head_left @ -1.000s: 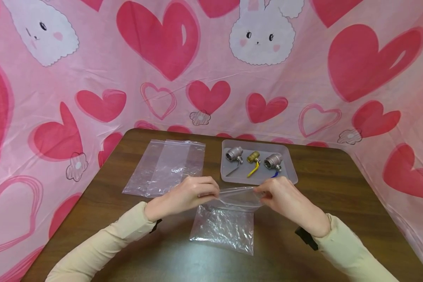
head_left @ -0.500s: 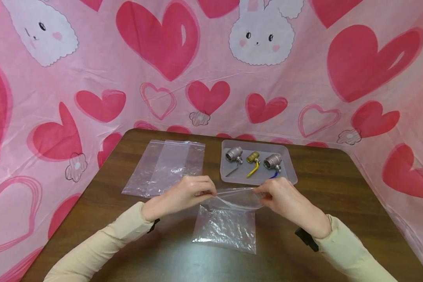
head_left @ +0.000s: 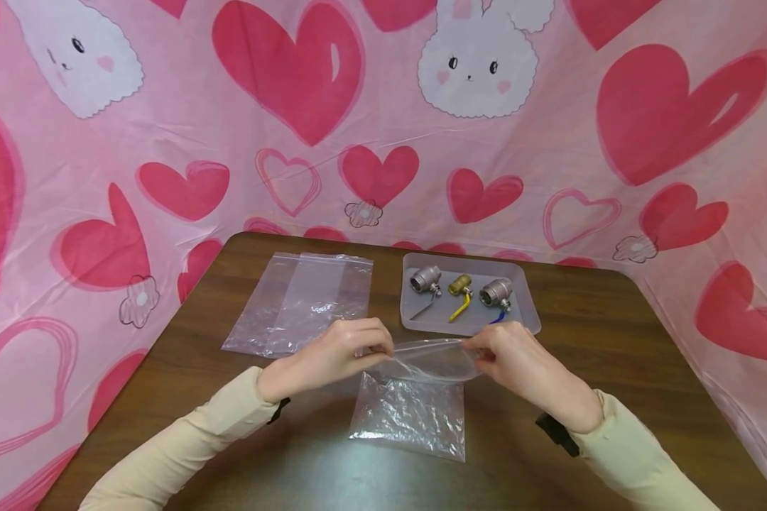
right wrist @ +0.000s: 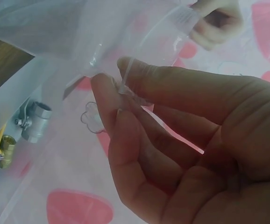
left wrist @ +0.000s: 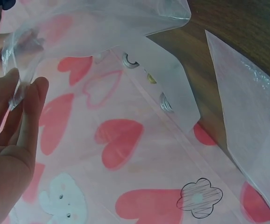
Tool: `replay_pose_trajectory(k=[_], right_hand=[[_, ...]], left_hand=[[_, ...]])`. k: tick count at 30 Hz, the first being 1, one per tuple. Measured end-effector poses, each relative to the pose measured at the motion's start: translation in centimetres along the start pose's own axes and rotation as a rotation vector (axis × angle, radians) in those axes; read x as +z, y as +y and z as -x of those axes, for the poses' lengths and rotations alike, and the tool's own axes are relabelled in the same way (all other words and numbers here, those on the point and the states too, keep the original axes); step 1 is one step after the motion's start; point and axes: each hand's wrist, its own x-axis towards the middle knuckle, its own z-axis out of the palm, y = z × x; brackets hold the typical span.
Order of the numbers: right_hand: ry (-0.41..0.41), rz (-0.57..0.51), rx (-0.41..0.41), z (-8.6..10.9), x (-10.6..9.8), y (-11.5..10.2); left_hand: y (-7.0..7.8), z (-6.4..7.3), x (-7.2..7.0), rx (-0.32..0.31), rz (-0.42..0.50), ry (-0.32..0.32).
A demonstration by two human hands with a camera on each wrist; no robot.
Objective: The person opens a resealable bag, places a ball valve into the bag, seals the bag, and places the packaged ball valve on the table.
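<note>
A clear zip bag is stretched between the two hands, its mouth spread apart in the head view and its lower part hanging toward the table's front. At the bag's left corner, my left hand pinches the rim between thumb and fingers. My right hand pinches the opposite corner, with the zip strip running past its thumb in the right wrist view. The bag looks to have nothing inside. Just beyond the right hand is a translucent plastic tray holding three ball valves.
In the tray lie a grey-handled valve, a yellow-handled brass valve and a blue-handled valve. Flat clear zip bags overlap on the wooden table at the back left. A pink heart-patterned cloth hangs around the table.
The zip bag's lower part has shifted slightly right. Both hands keep their pinch on its mouth, which gapes a little wider. The tray and valves stay where they were.
</note>
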Motion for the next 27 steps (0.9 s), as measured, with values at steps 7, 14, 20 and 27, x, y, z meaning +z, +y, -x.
replay_pose_trajectory(k=[7,14,20,27], right_hand=[[-0.017,-0.013,0.005,0.04,-0.07,-0.19],[-0.016,-0.028,0.021,0.13,-0.26,0.18],[-0.007,-0.020,0.015,0.06,-0.16,0.55],[0.009,0.013,-0.023,0.03,-0.02,0.44]], left_hand=[[-0.13,0.14,-0.34,-0.036,0.010,-0.003],[0.04,0.36,-0.39,-0.026,0.010,-0.065],[0.08,0.42,-0.20,-0.003,0.020,-0.076],[0.21,0.19,-0.19,-0.042,0.033,-0.081]])
